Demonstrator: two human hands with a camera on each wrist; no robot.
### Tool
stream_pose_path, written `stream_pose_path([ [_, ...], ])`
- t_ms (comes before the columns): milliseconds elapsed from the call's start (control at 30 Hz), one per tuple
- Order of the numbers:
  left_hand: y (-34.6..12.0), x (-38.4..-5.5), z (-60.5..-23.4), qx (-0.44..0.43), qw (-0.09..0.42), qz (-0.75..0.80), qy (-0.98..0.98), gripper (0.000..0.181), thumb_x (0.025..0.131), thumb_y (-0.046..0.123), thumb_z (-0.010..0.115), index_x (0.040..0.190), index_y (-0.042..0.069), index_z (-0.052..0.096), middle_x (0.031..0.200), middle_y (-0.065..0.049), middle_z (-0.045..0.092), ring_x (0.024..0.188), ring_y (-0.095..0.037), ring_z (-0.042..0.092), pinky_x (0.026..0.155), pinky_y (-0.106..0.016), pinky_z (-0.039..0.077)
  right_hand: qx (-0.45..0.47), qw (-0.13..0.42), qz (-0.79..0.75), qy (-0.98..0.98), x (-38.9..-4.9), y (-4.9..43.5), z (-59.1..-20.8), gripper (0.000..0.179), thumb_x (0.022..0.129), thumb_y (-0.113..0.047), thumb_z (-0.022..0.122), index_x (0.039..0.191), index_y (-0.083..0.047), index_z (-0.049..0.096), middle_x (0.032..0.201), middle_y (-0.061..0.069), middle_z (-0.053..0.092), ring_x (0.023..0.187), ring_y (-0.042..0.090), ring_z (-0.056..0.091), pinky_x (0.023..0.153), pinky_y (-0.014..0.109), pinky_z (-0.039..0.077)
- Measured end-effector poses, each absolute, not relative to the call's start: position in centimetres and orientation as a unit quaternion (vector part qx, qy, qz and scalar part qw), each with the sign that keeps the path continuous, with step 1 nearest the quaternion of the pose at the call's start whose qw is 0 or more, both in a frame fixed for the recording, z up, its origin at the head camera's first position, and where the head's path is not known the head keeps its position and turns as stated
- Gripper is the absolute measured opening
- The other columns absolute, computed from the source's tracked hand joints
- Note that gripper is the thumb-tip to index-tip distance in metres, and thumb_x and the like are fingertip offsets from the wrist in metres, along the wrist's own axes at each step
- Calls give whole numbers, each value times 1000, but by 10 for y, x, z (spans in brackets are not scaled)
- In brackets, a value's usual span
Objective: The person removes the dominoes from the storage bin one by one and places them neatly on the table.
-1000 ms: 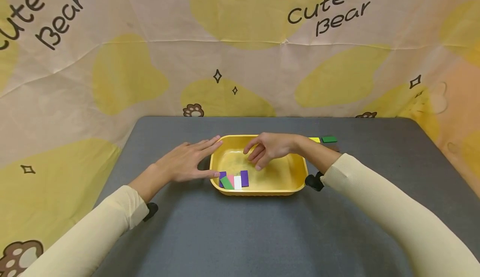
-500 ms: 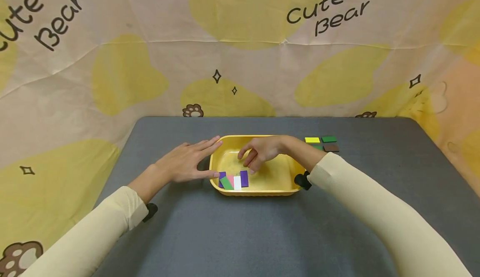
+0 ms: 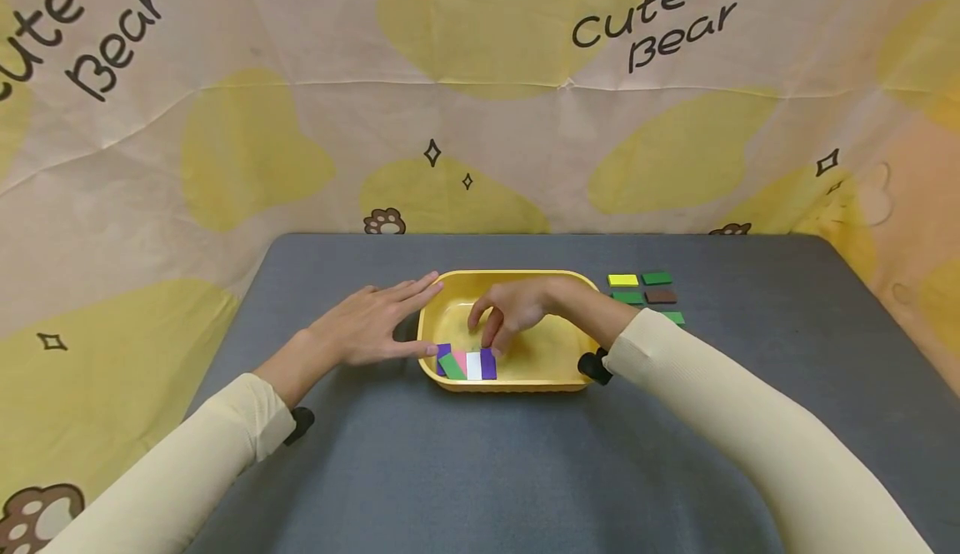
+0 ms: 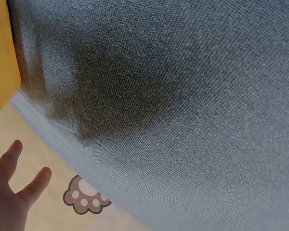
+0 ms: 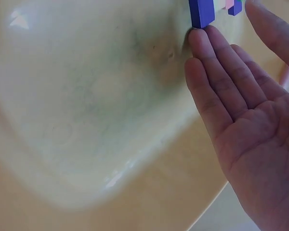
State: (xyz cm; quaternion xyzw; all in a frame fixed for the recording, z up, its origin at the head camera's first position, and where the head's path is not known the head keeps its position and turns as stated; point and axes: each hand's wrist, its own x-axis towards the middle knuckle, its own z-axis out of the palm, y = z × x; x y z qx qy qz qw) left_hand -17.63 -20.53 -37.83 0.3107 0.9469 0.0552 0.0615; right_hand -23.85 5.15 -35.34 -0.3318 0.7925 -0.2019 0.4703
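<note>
A yellow tray [image 3: 517, 386] stands on the table with several flat blocks at its near left. They are a purple block [image 3: 488, 365], a white block [image 3: 473, 366], a pink block [image 3: 461, 359], a tilted green block [image 3: 451, 367] and another purple block [image 3: 443, 348], partly covered. My right hand [image 3: 517, 306] reaches down into the tray. In the right wrist view, its fingertips touch one end of the right-hand purple block [image 5: 201, 13], fingers mostly straight. My left hand [image 3: 375, 321] lies along the tray's left rim with fingers spread.
Beyond the tray's right side lie more flat blocks on the grey table [image 3: 480, 471]: a yellow one [image 3: 622, 280], a dark green one [image 3: 657, 278], a brown one [image 3: 661, 296] and further green ones. A printed cloth [image 3: 480, 121] hangs behind the table.
My right hand has moved left and down to the right-hand purple block. That block has shifted slightly nearer, level with the white one. The left hand stays put.
</note>
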Motion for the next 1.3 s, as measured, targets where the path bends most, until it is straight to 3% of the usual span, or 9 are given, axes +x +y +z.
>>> stream_pose_path([
  [467,-206,-175,-378,315,55,54,946,95,88,78,45,161,24,17,166,5,16,145,-26,35,105,-61,36,-333,488,-203,781,-232,47,-355,45,90,-5,72,132,-5,55,108,3,74,100,10,64,100,27,40],
  [933,-207,-176,-379,317,50,54,945,94,88,78,44,161,24,17,166,3,18,145,-25,35,105,-59,36,-348,501,-196,768,-226,46,-352,40,88,-2,70,126,-5,57,89,2,73,80,9,60,79,22,44],
  [1067,-206,-176,-379,314,54,51,946,95,88,80,41,161,25,16,166,5,16,145,-24,34,106,-58,36,-340,511,-199,764,-226,46,-350,39,89,-1,68,126,-5,57,88,1,70,77,9,57,74,24,43],
  [1300,-206,-175,-378,313,56,54,946,94,88,78,45,161,25,16,166,9,13,146,-23,33,106,-58,36,-333,510,-218,762,-228,51,-350,38,88,0,67,124,-4,58,87,2,69,77,10,56,77,29,45],
])
